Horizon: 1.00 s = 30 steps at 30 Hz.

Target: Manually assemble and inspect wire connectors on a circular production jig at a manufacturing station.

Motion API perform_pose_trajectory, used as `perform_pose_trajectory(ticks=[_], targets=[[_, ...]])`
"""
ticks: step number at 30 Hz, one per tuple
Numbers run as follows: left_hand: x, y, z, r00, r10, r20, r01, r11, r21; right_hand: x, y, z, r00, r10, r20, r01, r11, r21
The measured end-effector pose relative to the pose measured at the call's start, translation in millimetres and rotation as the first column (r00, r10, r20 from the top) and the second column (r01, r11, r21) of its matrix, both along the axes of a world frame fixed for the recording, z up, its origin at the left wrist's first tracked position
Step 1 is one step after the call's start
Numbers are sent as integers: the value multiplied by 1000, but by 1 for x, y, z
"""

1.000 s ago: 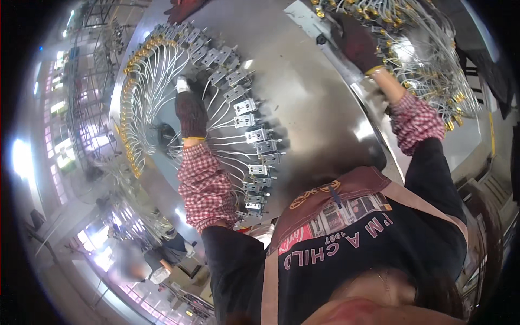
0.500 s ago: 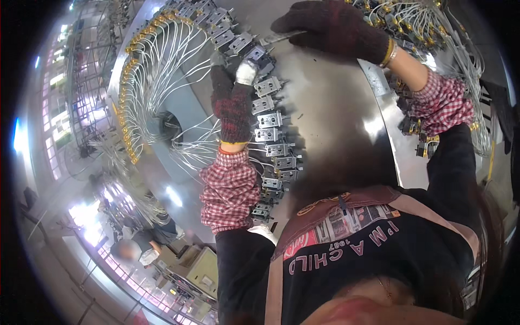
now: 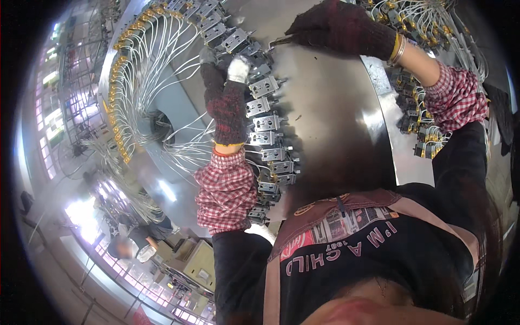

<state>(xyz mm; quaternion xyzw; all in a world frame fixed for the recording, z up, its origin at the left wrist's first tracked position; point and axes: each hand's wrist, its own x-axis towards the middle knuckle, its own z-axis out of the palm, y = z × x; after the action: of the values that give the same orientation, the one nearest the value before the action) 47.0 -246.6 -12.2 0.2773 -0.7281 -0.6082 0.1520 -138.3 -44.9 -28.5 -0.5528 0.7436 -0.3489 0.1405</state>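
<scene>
A long curved row of small silvery metal boxes (image 3: pixel 265 123) with slots and holes runs along the steel table, white wires coming from their left ends. My left hand (image 3: pixel 226 105), in a dark red knitted glove with one white-wrapped fingertip, bends over the row. Its fingertips are around the end of one metal box (image 3: pixel 250 50), though the exact contact is partly hidden. To the right, my right hand (image 3: pixel 346 30), gloved likewise, is closed on a slim metal tool (image 3: pixel 280 41). The tool's tip points left and lies beside the row; its handle is hidden in the glove.
White wires (image 3: pixel 143 86) fan left to an arc of brass-coloured terminals (image 3: pixel 112 103). A second wired group (image 3: pixel 428 27) lies at the right. A steel sheet (image 3: pixel 336 119) covers the table's middle. Another person (image 3: pixel 138 244) is at lower left, near a beige cabinet (image 3: pixel 199 265).
My right hand has shifted slightly right, and its tool tip has drawn back from the boxes. In the picture, my left hand sits slightly further left, as do the boxes.
</scene>
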Motion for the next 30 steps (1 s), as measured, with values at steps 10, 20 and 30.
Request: perform_pose_trajectory(ticks=[10, 20, 30], targets=[[38, -18, 18, 996, -77, -42, 66, 973, -223, 2, 7, -2, 990, 55, -130, -92, 951, -295], [32, -6, -2, 979, -199, -34, 195, 976, -95, 49, -11, 8, 993, -119, 18, 110, 957, 267], [35, -18, -31, 981, -173, -91, 173, 985, -1, 41, 0, -11, 991, -112, 77, 131, 944, -302]])
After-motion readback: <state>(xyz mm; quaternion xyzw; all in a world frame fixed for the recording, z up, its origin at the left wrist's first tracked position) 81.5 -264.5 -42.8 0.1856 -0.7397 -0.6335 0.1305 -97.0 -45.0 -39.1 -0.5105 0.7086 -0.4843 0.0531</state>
